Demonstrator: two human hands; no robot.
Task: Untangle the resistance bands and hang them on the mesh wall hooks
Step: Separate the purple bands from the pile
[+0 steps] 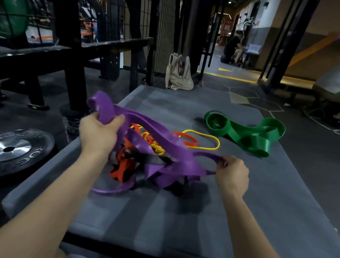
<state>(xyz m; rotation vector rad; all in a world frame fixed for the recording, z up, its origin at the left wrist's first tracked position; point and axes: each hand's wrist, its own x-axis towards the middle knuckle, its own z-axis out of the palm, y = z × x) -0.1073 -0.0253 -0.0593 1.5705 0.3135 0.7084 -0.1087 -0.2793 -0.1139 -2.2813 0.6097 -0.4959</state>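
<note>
- The purple band is threaded through a knot of orange bands, a yellow band and a black strap; pulling harder from here would probably cinch that knot tighter instead of freeing it.
- A lifted purple loop could also drag the whole tangle off the near-left edge of the grey mat.
- The left hand is raised, fingers clenched round a purple loop.
- The right hand sits lower to the right, pinching a thinner purple strand taut.
- The green band lies apart at the far right.
- The mesh wall stands far left; no hooks are discernible.
</note>
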